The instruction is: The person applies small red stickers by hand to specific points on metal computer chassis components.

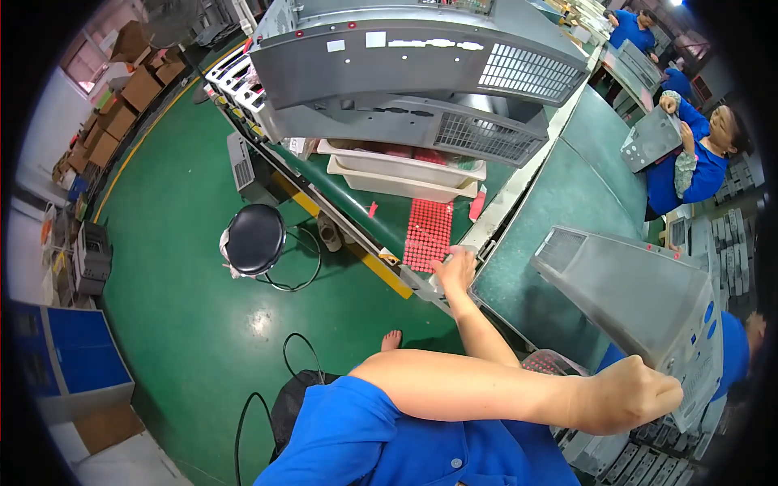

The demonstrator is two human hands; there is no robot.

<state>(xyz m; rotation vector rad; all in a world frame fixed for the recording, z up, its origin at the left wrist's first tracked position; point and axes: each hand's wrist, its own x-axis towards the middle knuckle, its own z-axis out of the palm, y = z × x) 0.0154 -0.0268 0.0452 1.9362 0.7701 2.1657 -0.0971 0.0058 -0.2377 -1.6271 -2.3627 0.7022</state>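
My left arm crosses over my right one. My left hand (628, 395) is closed in a fist against the lower front of a grey metal casing (632, 296) with blue round spots; what its fingers hold, if anything, is hidden. My right hand (458, 267) reaches to the near corner of a sheet of round red stickers (428, 231) on the bench. Its thumb lies at the sheet's edge and its fingers are curled; whatever is between them is too small to make out.
White plastic trays (405, 170) and stacked grey perforated panels (413, 65) stand beyond the sheet. A green conveyor belt (579, 162) runs along the right, where a co-worker (701, 154) holds a grey panel. A black round stool (255, 239) stands on the green floor at left.
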